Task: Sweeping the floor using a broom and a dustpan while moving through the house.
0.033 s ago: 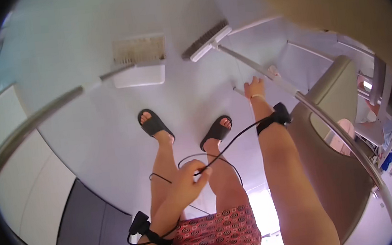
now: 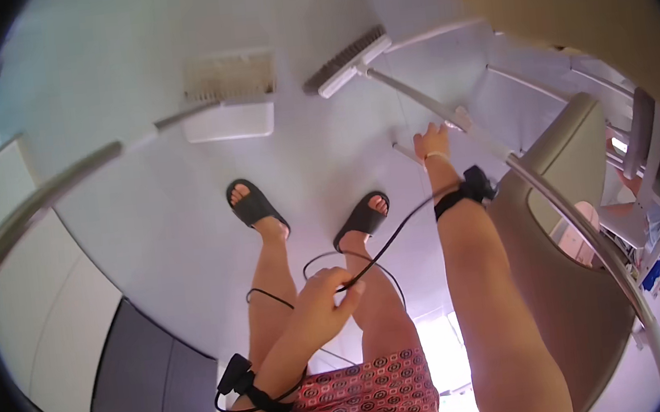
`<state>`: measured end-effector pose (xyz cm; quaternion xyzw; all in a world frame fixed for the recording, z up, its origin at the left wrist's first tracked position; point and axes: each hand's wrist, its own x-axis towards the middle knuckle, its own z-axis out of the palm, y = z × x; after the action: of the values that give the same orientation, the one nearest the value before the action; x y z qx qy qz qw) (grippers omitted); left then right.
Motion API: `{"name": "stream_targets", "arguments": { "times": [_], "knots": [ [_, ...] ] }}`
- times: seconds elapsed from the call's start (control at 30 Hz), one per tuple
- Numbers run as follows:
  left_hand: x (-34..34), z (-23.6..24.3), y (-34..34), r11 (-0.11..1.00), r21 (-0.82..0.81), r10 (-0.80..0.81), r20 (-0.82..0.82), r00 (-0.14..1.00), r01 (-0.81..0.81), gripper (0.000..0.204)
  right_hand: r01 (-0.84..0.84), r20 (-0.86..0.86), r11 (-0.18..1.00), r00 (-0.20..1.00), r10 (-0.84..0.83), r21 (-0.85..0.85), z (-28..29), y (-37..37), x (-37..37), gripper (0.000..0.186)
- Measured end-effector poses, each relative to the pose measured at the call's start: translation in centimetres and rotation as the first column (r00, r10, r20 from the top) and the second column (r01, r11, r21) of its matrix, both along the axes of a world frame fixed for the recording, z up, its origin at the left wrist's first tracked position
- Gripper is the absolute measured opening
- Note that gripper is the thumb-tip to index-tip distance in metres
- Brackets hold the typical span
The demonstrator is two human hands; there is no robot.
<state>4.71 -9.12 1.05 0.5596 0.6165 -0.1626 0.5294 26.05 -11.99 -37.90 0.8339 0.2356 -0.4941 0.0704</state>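
Observation:
My left hand (image 2: 321,307) is closed around a thin black cable (image 2: 386,242), in front of my lap. That cable runs up to the black strap with a small device (image 2: 469,187) on my right wrist. My right arm reaches forward over the floor, and my right hand (image 2: 432,143) has its fingers stretched out. Just beside its fingertips, along the broom's pole, is a small white piece (image 2: 460,118); whether they touch is unclear. The broom (image 2: 351,63) has a white head with grey bristles, and its metal pole slants down to the right.
At the left, a white dustpan (image 2: 231,124) with a toothed part lies on the floor, its long pole (image 2: 48,199) slanting down-left. White and grey cabinets (image 2: 135,379) line the left side. A beige chair (image 2: 555,279) stands at the right. My feet wear black slides (image 2: 256,206).
The view has shifted slightly. My right hand's fingers have stretched a little nearer the small white piece by the broom pole. My left hand keeps its hold on the cable.

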Motion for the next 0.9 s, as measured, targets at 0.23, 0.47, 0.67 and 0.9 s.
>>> {"name": "stream_targets", "arguments": {
  "times": [0.23,0.47,0.67,0.9],
  "knots": [
    [7.4,3.1,0.0,0.983,-0.103,0.172,0.218,0.961,-0.152,0.021,0.115,0.226,0.901,0.974,-0.019,-0.418,-12.9,-4.7,14.7,0.046],
    [7.1,5.9,0.0,0.982,-0.178,0.085,0.122,0.989,-0.063,0.026,-0.676,0.105,0.619,0.638,0.763,-0.400,-5.6,-0.4,10.6,0.026],
    [7.2,1.2,-1.6,0.980,-0.195,0.083,0.199,0.977,-0.043,0.023,-0.225,0.744,0.812,0.579,-0.333,0.538,-6.4,-0.6,12.0,0.029],
    [1.5,-0.4,-1.2,0.972,-0.142,-0.166,0.150,0.975,0.187,0.021,0.647,-0.691,0.704,0.651,-0.312,0.292,9.3,1.6,-3.6,0.020]
  ]
}}
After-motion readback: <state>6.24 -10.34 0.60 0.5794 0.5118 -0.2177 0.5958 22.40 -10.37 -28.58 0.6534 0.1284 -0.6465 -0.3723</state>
